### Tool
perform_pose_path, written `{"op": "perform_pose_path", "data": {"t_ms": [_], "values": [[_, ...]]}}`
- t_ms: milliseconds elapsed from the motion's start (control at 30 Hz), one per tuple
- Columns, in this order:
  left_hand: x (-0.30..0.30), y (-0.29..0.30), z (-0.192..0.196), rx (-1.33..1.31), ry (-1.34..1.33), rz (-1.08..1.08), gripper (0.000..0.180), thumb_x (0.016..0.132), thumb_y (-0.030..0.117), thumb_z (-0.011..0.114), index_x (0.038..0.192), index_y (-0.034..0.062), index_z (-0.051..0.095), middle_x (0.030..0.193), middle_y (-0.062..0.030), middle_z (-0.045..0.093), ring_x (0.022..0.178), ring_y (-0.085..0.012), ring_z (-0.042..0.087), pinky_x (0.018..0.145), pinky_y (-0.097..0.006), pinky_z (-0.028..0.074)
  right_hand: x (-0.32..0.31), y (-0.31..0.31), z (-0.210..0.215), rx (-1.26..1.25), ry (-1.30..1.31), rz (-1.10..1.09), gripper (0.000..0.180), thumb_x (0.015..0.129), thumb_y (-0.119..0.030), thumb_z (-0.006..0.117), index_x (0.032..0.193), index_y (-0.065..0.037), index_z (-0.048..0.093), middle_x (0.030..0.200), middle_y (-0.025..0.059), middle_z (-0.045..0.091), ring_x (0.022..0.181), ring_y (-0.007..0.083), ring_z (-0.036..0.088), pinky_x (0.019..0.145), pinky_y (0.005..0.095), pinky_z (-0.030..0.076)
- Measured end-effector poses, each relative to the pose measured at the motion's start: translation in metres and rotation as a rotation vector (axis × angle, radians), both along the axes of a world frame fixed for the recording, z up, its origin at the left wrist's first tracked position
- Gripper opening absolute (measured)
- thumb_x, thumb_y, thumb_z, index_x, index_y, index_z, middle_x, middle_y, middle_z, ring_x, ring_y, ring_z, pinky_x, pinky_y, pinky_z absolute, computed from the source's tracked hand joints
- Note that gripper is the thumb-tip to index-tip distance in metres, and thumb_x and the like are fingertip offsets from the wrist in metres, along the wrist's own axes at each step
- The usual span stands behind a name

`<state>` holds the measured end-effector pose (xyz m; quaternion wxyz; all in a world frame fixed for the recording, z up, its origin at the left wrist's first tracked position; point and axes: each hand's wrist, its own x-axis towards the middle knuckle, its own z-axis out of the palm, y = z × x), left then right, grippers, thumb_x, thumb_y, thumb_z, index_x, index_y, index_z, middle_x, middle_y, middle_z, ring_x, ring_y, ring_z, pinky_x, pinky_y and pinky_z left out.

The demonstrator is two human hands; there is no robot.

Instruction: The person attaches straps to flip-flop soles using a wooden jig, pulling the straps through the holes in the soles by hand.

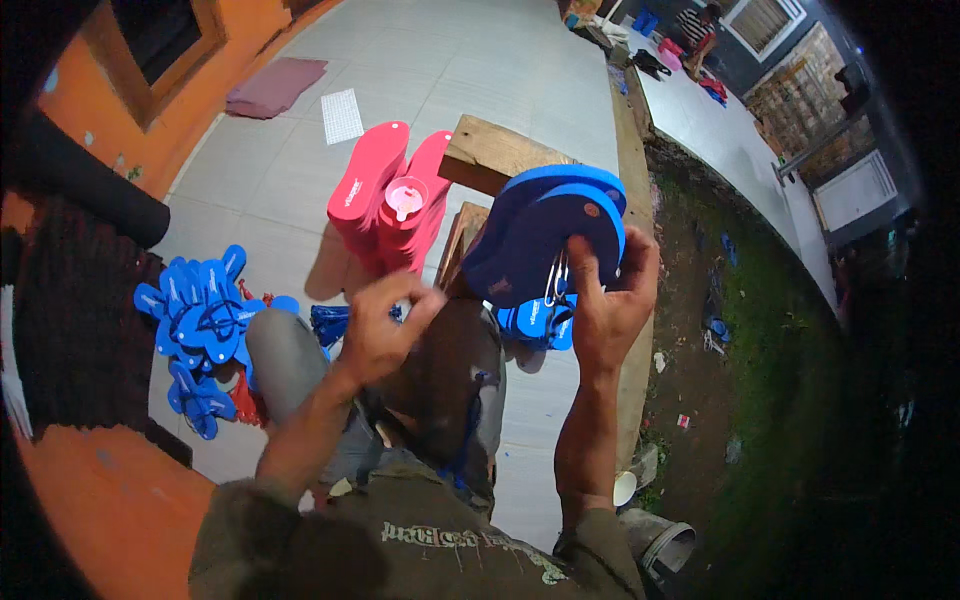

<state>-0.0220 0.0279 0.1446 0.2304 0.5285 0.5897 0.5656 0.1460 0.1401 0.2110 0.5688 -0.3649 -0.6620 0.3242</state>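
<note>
My right hand grips a pair of blue flip-flop soles, thumb on the near face and fingers behind the edge. A bent, shiny wire-like piece shows against the soles by the thumb. The soles are tilted up beside a wooden stand. To their left, my left hand is raised over my lap with fingers curled in. Its fingertips are slightly smeared, and anything between them is hidden. Below the held soles, more blue soles lie on the floor. A bundle of dark blue straps lies near my left hand.
Stacked pink soles carry a small pink cup. Finished blue flip-flops pile at left beside red straps. A white sheet and folded cloth lie farther off. The tiled floor ends at a ledge; a person sits beyond.
</note>
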Motion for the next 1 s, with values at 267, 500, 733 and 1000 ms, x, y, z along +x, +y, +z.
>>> {"op": "perform_pose_path", "data": {"t_ms": [267, 500, 733, 1000], "values": [[0.04, 0.076, 0.048, 0.429, 0.192, -0.001, 0.032, 0.085, 0.03, 0.053, 0.089, -0.0012, 0.059, 0.082, -0.0152, 0.061, 0.074, -0.0307, 0.06, 0.066, -0.033, 0.048, 0.028, -0.008, -0.001, -0.213, -0.027, 0.285, 0.022, 0.078, -0.008, 0.063, 0.098, 0.001, 0.06, 0.091, 0.0053, 0.06, 0.083, 0.0123, 0.055, 0.077, 0.0248, 0.043], [0.047, 0.093, 0.053, 0.226, -0.047, -0.158, 0.046, 0.087, 0.046, 0.045, 0.083, 0.002, 0.057, 0.071, -0.0139, 0.056, 0.063, -0.0192, 0.052, 0.06, -0.032, 0.042, 0.019, 0.002, -0.008, -0.105, 0.016, 0.151, 0.027, 0.084, -0.02, 0.059, 0.1, 0.001, 0.058, 0.089, 0.0046, 0.059, 0.083, 0.0113, 0.052, 0.078, 0.0247, 0.041], [0.034, 0.091, 0.08, 0.63, 0.114, 0.091, 0.019, 0.085, 0.022, 0.05, 0.08, 0.0076, 0.061, 0.084, -0.016, 0.059, 0.085, -0.0325, 0.057, 0.086, -0.043, 0.037, -0.005, 0.004, 0.033, -0.114, -0.072, 0.118, 0.024, 0.086, -0.019, 0.054, 0.099, 0.001, 0.056, 0.086, 0.0059, 0.06, 0.075, 0.0137, 0.052, 0.071, 0.0266, 0.042], [0.059, 0.055, 0.039, 0.632, 0.01, -0.21, 0.03, 0.08, 0.035, 0.058, 0.076, 0.0046, 0.056, 0.066, -0.009, 0.048, 0.057, -0.026, 0.047, 0.051, -0.035, 0.037, 0.039, -0.039, -0.026, 0.004, 0.115, 0.333, 0.016, 0.077, -0.013, 0.055, 0.087, 0.0, 0.055, 0.081, 0.0092, 0.052, 0.073, 0.0212, 0.051, 0.066, 0.031, 0.042]]}}
